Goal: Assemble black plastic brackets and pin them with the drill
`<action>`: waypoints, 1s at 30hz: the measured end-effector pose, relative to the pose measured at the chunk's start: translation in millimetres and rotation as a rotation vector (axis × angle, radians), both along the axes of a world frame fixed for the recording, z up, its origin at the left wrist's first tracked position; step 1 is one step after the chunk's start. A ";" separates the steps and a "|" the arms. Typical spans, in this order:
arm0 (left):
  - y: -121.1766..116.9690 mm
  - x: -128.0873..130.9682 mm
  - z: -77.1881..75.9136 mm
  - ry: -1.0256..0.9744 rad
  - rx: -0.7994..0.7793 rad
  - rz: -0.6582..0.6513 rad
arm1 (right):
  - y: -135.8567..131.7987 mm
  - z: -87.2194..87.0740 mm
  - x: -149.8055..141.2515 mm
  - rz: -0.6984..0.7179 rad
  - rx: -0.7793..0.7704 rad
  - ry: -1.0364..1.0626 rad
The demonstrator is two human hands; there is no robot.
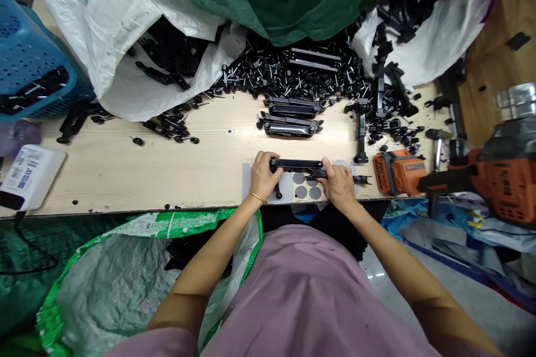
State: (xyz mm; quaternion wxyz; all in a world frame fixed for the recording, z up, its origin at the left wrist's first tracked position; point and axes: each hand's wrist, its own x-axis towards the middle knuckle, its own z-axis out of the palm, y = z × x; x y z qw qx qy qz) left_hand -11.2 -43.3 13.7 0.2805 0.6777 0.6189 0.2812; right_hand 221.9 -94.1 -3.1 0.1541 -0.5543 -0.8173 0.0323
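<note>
Near the table's front edge, my left hand (263, 177) is closed around the left end of a long black plastic bar (296, 165). A short black knobbed piece (278, 192) pokes down beside its fingers; whether it joins the bar I cannot tell. My right hand (340, 185) pinches the bar's right end. A second black arm (362, 180) runs under this hand and sticks out to the right with a forked tip. Beneath lies a grey sheet with round dark pads (301, 192). Farther back, similar black bars (291, 126) lie in a stack.
Black knob-headed screws (276, 75) heap along the back, below a green bag (301, 17) and a white sack (125, 67). To the right are an orange battery (400, 172), a hammer (438, 150) and an orange power drill (502, 178). A blue basket (31, 50) stands left.
</note>
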 end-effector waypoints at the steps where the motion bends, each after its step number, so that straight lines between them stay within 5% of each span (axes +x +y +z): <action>1: 2.0 -3.0 0.0 -0.012 -0.006 -0.055 | 1.3 0.4 3.5 0.019 -0.009 -0.006; 3: 1.8 -6.2 1.4 -0.021 0.005 -0.077 | 1.7 4.0 7.7 0.032 -0.024 -0.013; 8: -34.6 2.2 12.9 0.082 -0.020 0.132 | -5.5 34.8 -15.3 -0.100 0.006 0.094; 11: -60.5 6.2 16.8 0.184 -0.100 0.152 | 1.4 50.3 -48.6 0.096 0.017 0.177; 15: -69.5 -0.2 13.4 0.292 -0.130 0.055 | 27.0 42.2 -79.2 0.351 -0.082 0.034; 19: -65.0 1.9 9.8 0.320 -0.189 -0.025 | 41.3 25.7 -80.1 0.345 -0.139 -0.068; 25: -58.7 22.6 15.0 0.336 -0.241 0.118 | 40.4 29.3 -79.2 0.307 -0.154 -0.085; 30: -51.6 -3.0 15.7 0.352 -0.273 -0.066 | 41.4 32.8 -80.9 0.306 -0.171 -0.096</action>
